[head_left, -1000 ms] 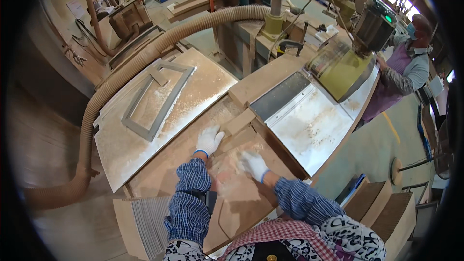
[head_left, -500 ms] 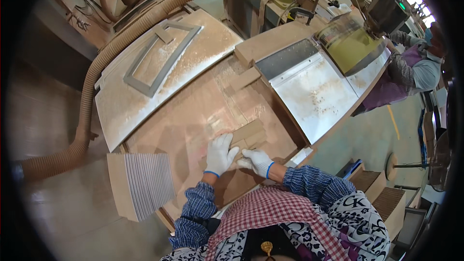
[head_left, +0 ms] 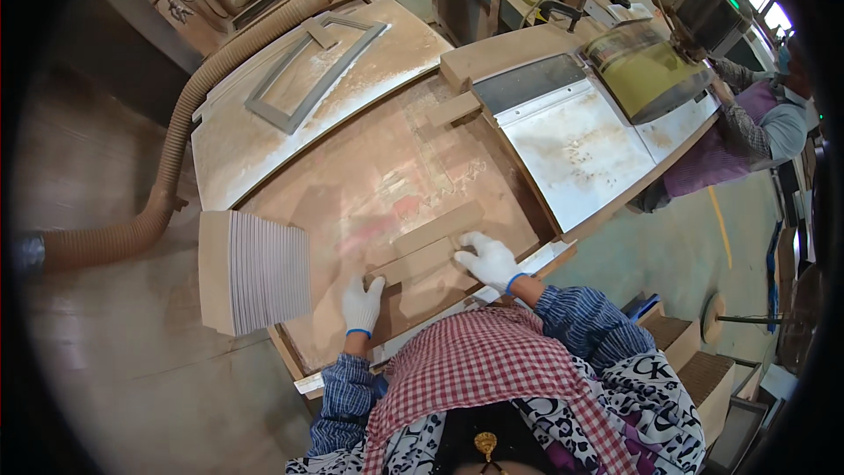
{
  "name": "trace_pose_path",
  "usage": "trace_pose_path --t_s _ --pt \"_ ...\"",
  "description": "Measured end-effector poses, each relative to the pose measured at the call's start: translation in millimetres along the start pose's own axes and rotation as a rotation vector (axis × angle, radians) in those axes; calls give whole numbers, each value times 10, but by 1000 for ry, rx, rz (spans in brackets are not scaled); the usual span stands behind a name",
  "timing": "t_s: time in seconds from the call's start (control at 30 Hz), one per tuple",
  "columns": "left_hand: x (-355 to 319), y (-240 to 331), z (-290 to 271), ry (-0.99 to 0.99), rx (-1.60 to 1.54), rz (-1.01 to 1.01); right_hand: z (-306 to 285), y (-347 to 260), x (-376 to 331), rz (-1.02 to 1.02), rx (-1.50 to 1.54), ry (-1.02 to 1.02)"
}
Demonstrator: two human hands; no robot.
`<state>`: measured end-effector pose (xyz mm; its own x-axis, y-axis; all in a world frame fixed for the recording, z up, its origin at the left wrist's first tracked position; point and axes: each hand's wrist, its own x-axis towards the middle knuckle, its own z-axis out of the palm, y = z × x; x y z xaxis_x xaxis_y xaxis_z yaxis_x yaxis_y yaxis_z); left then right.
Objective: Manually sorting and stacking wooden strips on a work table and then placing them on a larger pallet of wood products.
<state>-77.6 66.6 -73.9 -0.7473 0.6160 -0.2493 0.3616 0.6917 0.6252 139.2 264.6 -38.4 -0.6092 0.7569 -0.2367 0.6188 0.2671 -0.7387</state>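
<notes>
Two flat tan board strips lie on the wooden worktop (head_left: 352, 202) in front of me. The nearer strip (head_left: 418, 264) runs between my hands. My left hand (head_left: 360, 306), in a white knit glove, pinches its left end with the thumb toward the strip. My right hand (head_left: 491, 262), gloved alike, holds the right end, thumb and fingers pressed on it. Just beyond, and touching or nearly touching it, lies the farther strip (head_left: 441, 226). Parts of my fingertips are hidden behind the board.
A stack of boards (head_left: 264, 274) stands at the left edge. Beyond lie a sloping board (head_left: 237, 154) with a grey frame (head_left: 290, 119), and a ribbed hose (head_left: 189, 92). On the right are a metal plate (head_left: 571, 158), a yellow-green machine guard (head_left: 646, 79) and another person (head_left: 712, 154).
My hands were close together on the board pieces; now they have spread to the ends of the nearer strip, the left moving left and down, the right moving right. The view has shifted.
</notes>
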Motion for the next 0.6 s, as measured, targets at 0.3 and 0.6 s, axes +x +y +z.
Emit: trace_pose_path --t_s 0.3,0.6 --pt "213 467 10 -1 -223 -27 -48 -66 334 59 248 176" --pt "865 215 611 118 -65 172 -120 49 1237 49 -200 -21"
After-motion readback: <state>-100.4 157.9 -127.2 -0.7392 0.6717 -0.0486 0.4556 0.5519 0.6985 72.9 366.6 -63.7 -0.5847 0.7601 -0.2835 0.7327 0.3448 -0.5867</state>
